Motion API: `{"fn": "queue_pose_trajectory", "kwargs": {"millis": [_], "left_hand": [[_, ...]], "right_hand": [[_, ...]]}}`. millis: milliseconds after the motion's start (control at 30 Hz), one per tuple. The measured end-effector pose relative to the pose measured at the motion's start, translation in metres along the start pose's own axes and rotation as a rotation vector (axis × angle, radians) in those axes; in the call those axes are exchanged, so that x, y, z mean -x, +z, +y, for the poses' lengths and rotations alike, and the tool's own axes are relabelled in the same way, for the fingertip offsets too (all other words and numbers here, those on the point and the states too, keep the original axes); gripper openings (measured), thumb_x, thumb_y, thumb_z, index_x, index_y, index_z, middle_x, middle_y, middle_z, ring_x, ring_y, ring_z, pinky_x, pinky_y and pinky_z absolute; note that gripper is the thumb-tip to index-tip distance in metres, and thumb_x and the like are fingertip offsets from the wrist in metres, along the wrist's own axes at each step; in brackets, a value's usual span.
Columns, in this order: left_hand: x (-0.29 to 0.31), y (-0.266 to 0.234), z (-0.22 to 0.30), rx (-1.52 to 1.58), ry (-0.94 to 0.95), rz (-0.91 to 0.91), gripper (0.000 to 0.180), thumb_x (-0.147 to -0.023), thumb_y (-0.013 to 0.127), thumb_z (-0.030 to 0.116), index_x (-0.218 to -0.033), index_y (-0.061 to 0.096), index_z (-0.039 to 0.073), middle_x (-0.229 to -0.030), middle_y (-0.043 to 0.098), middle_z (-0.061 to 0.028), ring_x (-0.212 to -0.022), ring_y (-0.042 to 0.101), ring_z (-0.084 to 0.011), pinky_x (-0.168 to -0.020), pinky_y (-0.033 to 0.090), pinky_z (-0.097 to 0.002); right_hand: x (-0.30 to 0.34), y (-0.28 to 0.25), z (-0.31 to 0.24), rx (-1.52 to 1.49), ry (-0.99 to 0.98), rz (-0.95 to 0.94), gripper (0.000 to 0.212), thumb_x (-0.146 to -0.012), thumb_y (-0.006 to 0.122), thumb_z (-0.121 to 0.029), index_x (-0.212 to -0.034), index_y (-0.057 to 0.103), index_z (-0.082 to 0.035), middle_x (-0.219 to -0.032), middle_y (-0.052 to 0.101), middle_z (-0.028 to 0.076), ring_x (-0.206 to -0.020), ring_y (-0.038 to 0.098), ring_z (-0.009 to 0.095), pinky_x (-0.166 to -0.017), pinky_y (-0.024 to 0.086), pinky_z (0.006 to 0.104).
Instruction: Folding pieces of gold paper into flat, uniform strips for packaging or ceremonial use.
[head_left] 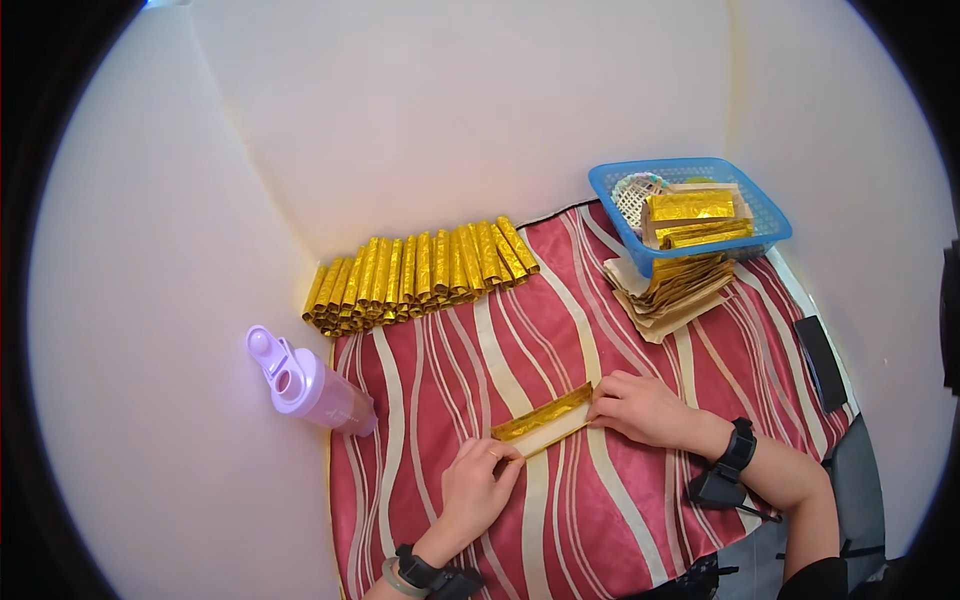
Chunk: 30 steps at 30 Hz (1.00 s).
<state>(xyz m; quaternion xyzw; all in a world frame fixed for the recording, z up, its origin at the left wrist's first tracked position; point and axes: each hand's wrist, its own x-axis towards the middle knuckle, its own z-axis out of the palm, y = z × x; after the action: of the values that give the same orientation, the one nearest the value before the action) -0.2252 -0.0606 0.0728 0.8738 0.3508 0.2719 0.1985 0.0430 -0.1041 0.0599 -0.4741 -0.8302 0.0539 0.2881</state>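
A strip of gold foil paper [545, 414] lies slantwise above the striped cloth, with a pale bare band along its near side. One long edge looks folded up or curled. My left hand [480, 488] pinches its near left end between thumb and fingers. At the other end my right hand [643, 408] grips the right edge, fingers bent together. Beyond my hands, several rolled gold paper tubes [425, 268] are stacked in a row. To the right rests a fanned pile of flat foil sheets [680, 292] with brownish edges.
The table wears a red cloth [440, 370] with wavy pale stripes. A blue basket [770, 228] at the back right holds more gold sheets and a round woven item. A purple bottle [315, 388] stands left, a black phone-like slab [821, 364] lies right. White walls enclose the table.
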Motion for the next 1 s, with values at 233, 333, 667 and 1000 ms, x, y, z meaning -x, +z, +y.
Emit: {"fn": "queue_pose_trajectory", "kwargs": {"millis": [233, 333, 667, 1000], "left_hand": [[0.001, 0.004, -0.001, 0.08, -0.252, -0.005, 0.01, -0.079, 0.07, 0.01, -0.086, 0.069, 0.003, -0.082, 0.065, -0.0075, -0.078, 0.057, -0.0232, -0.069, 0.046, -0.0337], [0.001, 0.006, -0.001, 0.055, -0.262, 0.017, 0.011, -0.079, 0.07, 0.011, -0.086, 0.069, 0.003, -0.081, 0.064, -0.0069, -0.079, 0.057, -0.0226, -0.069, 0.046, -0.0339], [-0.004, 0.007, 0.001, 0.044, -0.343, -0.012, 0.011, -0.076, 0.072, 0.009, -0.083, 0.065, 0.004, -0.08, 0.064, -0.0046, -0.083, 0.057, -0.0221, -0.074, 0.047, -0.0345], [-0.006, 0.011, 0.003, 0.01, -0.272, 0.029, 0.019, -0.075, 0.072, 0.004, -0.09, 0.06, 0.005, -0.097, 0.047, -0.0105, -0.096, 0.05, -0.0291, -0.078, 0.043, -0.0383]], "right_hand": [[-0.003, 0.0, 0.002, -0.188, 0.181, -0.036, 0.015, -0.086, 0.066, -0.02, -0.092, 0.06, -0.007, -0.086, 0.06, 0.008, -0.087, 0.059, 0.028, -0.073, 0.048, 0.0387], [-0.007, 0.001, 0.0, -0.204, 0.283, -0.057, 0.017, -0.086, 0.065, -0.02, -0.091, 0.058, -0.005, -0.086, 0.061, 0.01, -0.086, 0.059, 0.03, -0.073, 0.048, 0.0406], [-0.012, 0.0, -0.004, -0.21, 0.339, -0.062, 0.018, -0.084, 0.067, -0.015, -0.09, 0.053, -0.004, -0.084, 0.059, 0.012, -0.084, 0.06, 0.031, -0.072, 0.047, 0.042], [-0.005, 0.002, -0.005, 0.221, 0.078, -0.017, 0.016, -0.079, 0.064, -0.016, -0.089, 0.057, -0.006, -0.091, 0.056, 0.006, -0.086, 0.058, 0.024, -0.072, 0.048, 0.0348]]}}
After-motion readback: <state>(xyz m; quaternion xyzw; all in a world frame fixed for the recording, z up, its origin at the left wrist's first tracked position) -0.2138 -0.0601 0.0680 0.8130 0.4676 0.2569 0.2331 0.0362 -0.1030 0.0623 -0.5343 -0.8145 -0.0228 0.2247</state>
